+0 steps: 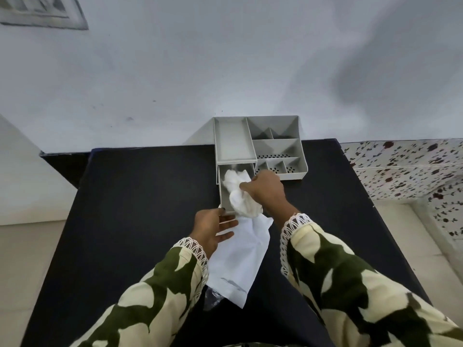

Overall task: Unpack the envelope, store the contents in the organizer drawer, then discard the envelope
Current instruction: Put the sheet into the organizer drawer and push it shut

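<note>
Envelope lies between hands, below open drawer holding cloth.

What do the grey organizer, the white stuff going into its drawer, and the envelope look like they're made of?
Organizer: probably matte grey plastic, with thin moulded walls and perforated floors.
White bundle: likely soft cloth or tissue; it crumples in the right hand.
Envelope: looks like smooth white paper or thin plastic, flat and creased.

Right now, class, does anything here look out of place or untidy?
Yes. The white cloth is bunched up and spills over the front of the open drawer, the right hand on it. Crumpled clear plastic pokes out from under the envelope.
</note>
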